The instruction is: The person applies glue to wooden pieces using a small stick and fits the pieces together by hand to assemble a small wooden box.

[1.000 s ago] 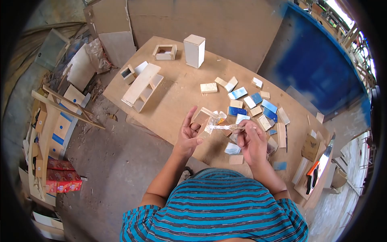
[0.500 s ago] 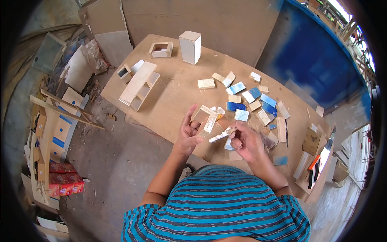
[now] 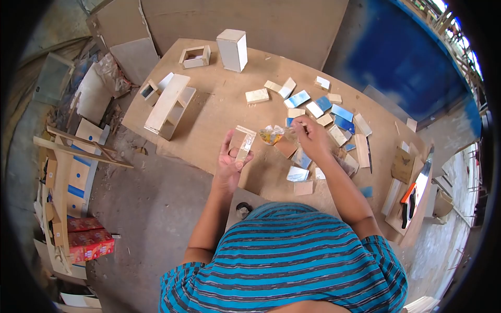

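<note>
Workshop: cluttered, backed by a brown panel [image 3: 250, 23] at the top of the frame and a blue-painted board [image 3: 396, 73] at upper right; bare concrete floor [image 3: 151, 208] at lower left.
Plywood tabletop [image 3: 224, 115]: slanting from upper left to right; bearing a tall white-sided box [image 3: 232, 50] at top centre, an open shelf unit [image 3: 172, 107] at upper left and a handsaw [image 3: 410, 201] at the right edge.
Wooden blocks [image 3: 298, 98]: scattered right of centre, some blue-faced, some white-faced, some plain.
Left hand [image 3: 229, 166]: just left of centre, curled round a small wooden frame [image 3: 245, 130] and gripping firmly.
Small wooden frame: held in the air, tilted, well apart from the right hand; streaked along one edge with white paste [image 3: 247, 143].
Right hand [image 3: 312, 138]: right of centre, fingers narrowed in a pinch on an applicator [image 3: 290, 128].
Applicator: pointing left toward a crumpled plastic bag [image 3: 271, 135] with white and yellow in it; too blurred at the tip to tell touching from hovering.
Just changed: away from the frame's pasted edge, over to the bag.
Meaning: probably a break in the spreading to pick up more paste; edge left coated, though cannot tell how evenly.
</note>
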Available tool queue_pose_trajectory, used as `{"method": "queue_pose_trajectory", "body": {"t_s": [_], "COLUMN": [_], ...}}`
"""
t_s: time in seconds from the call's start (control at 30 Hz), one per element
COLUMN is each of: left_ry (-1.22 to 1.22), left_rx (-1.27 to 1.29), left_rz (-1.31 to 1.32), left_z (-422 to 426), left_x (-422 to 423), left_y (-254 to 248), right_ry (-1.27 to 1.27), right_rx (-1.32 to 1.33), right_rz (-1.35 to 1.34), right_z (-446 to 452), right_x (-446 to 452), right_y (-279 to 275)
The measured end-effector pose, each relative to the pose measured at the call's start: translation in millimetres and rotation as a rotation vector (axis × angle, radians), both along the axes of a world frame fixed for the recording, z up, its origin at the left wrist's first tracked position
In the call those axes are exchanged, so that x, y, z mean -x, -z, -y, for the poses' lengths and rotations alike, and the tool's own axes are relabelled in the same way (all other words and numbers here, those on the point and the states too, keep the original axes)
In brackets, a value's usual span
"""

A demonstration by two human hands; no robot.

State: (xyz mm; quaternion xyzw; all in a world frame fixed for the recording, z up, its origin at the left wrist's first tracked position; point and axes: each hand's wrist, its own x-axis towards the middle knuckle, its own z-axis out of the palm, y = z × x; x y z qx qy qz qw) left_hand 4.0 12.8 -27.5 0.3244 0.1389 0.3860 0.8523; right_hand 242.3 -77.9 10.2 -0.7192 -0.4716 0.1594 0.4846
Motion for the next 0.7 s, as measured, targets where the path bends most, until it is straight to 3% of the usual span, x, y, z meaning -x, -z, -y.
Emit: {"method": "queue_pose_trajectory", "body": {"t_s": [0.07,0.2,0.4,0.53,0.63,0.7], "left_ry": [-0.001,-0.045,-0.07,-0.069,-0.078,-0.067], "left_rx": [-0.017,-0.089,-0.102,-0.079,-0.099,-0.127], "left_rz": [-0.012,-0.131,-0.268,-0.319,-0.359,-0.403], "left_z": [0.3,3.5,11.9,17.1,22.0,26.6], "left_x": [2.0,6.5,25.5,31.5,32.4,34.3], "left_y": [5.2,13.8,16.0,25.9,19.3,19.1], "right_ry": [-0.027,-0.132,-0.018,-0.085,0.015,-0.026], "right_rx": [0.088,0.064,0.096,0.069,0.038,0.185], "right_rz": [0.173,0.147,-0.055,-0.051,-0.081,0.014], "right_z": [-7.7,-21.7,-2.8,3.6,15.4,35.4], "right_x": [2.7,-3.8,-10.7,-16.7,-15.4,-27.6], "right_y": [2.3,30.1,1.5,14.0,-0.4,-4.7]}}
